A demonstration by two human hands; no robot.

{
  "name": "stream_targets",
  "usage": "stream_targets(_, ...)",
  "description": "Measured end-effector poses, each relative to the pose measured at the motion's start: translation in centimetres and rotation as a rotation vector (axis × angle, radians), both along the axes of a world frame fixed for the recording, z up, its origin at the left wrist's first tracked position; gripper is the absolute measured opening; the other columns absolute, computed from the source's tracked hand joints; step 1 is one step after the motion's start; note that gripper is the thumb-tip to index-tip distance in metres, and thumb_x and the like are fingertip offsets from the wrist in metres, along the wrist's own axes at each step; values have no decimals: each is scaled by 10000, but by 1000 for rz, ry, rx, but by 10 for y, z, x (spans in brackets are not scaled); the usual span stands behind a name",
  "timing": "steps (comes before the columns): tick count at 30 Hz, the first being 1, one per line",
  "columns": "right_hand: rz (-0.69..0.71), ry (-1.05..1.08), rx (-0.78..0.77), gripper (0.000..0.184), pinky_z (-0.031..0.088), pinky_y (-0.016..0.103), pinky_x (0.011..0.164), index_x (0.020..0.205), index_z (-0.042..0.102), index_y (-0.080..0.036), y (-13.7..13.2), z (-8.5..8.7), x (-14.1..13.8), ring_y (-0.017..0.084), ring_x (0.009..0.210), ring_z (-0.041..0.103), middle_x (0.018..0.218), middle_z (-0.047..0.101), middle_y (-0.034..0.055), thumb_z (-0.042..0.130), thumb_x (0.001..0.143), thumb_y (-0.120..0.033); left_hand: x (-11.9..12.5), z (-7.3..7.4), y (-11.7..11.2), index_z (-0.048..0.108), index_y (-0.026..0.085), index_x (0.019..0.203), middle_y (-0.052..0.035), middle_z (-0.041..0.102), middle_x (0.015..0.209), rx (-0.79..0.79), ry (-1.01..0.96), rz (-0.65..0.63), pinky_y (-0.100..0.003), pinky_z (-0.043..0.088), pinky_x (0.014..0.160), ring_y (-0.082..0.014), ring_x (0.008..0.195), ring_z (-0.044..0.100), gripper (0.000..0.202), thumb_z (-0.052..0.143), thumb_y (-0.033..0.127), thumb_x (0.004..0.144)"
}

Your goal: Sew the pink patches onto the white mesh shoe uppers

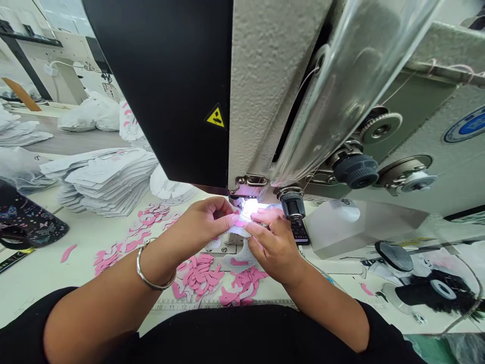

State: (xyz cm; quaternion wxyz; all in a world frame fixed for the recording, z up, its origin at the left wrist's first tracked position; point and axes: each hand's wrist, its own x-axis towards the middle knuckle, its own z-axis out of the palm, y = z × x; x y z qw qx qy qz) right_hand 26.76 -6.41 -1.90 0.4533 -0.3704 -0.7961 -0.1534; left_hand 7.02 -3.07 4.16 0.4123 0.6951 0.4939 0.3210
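The left hand pinched a white fabric piece beneath the sewing machine's lit head; the right hand touched it, its grip unclear. The machine bore a yellow warning triangle and illegible blue emblem; a ruler read 11, 12.

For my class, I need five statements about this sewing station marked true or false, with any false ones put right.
1. The left hand and right hand are both at the white fabric below the machine head. True.
2. The bracelet is on the right wrist. False: it is on the left wrist.
3. Loose pink pieces lie on the table. True.
4. The warning label on the black cover is a red circle. False: it is a yellow triangle.
5. The dark spool lies to the left of the left hand. False: it lies to the right of the right hand.
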Motion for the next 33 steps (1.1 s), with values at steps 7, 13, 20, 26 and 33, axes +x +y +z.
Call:
stream_targets(7,36,18,-15,293,524,470,852,1068,630,-242,-3,2,1,250,993,604,1023,614,77,623,838,-61,-7,-13,-1,611,207,827,27,532,680,-133,-133,-11,-217,344,493,-115,583,455,279,698,472,813)
stream_targets(13,46,30,-26,306,520,470,854,1050,640,-238,-4,3,1,247,980,605,1025,613,77,621,820,-38,-3,-15,-2,593,214,851,31,559,755,-152,-216,9,-198,341,471,-98,587,441,195,722,346,787)
stream_targets(20,69,53,-78,305,503,504,905,1047,653,-236,-1,6,6,253,1012,593,1050,587,82,598,823,-36,10,-3,-5,612,194,907,24,585,823,-312,-403,78,-166,388,451,-79,601,514,242,763,232,721)
stream_targets(26,84,59,-192,227,514,463,866,1020,680,-258,8,10,15,239,958,594,889,564,48,562,889,-115,17,-5,1,616,166,793,14,562,681,-350,-457,89,-180,373,401,-97,531,520,236,784,317,721)
stream_targets(33,109,62,-273,232,510,422,895,1006,670,-264,8,9,19,214,995,610,1001,614,51,519,906,-118,22,-6,-3,616,184,928,-2,601,773,-338,-450,139,-214,446,451,-145,630,596,300,775,333,722)
